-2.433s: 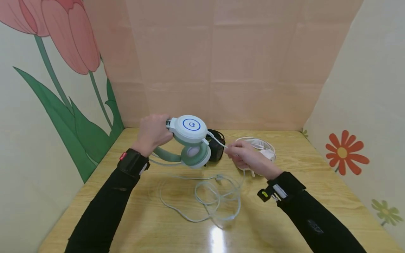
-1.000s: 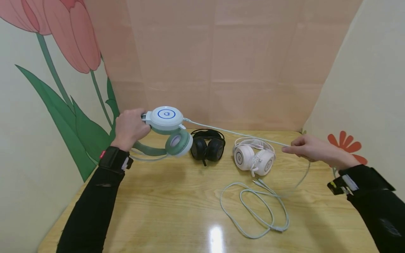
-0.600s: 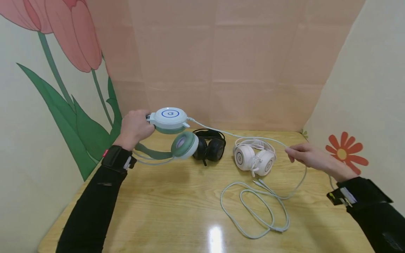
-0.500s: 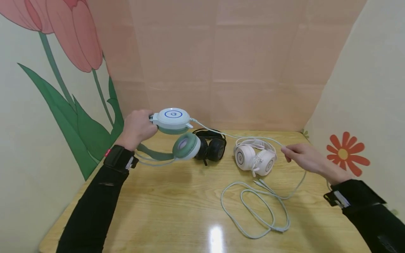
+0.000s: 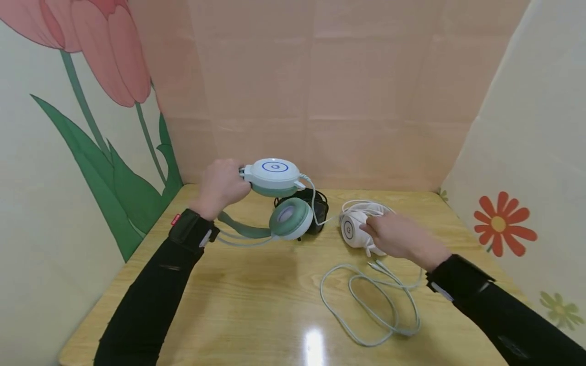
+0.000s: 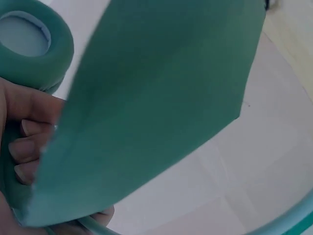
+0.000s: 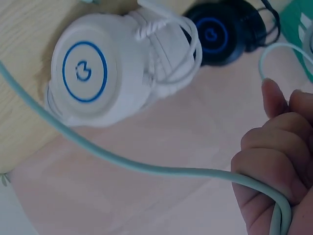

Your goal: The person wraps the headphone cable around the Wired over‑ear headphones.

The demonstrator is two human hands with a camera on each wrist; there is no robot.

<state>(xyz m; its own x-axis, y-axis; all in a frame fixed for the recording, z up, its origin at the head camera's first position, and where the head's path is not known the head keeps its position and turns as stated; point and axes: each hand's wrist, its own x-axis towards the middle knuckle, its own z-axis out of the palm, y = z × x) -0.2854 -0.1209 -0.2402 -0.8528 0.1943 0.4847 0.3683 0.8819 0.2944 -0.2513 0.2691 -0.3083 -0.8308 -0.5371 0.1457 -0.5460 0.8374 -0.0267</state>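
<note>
Raised over the table, light-blue and green headphones (image 5: 274,175) are gripped by my left hand (image 5: 223,187) at the headband. In the left wrist view the broad green headband (image 6: 156,88) fills the middle, with fingers curled behind it. From the upper earcup a pale green cable (image 7: 151,169) droops to my right hand (image 5: 398,236), which pinches it between thumb and forefinger. The right wrist view has the other fingers curled, with cable running across the palm side. In the head view, that hand overlaps white headphones (image 5: 351,231) on the table and hides their right earcup.
Black headphones (image 5: 321,203) stand at the back, partly hidden behind the raised pair. The cable's loose loops (image 5: 405,333) and plug lie on the wooden table (image 5: 256,315) at front right. A pinkish sheet (image 5: 348,101) covers the back wall; painted walls flank both sides.
Having drawn the cable out to the right earlier, my right hand has come back left, so the cable now hangs slack. My left hand and the headphones have shifted right.
</note>
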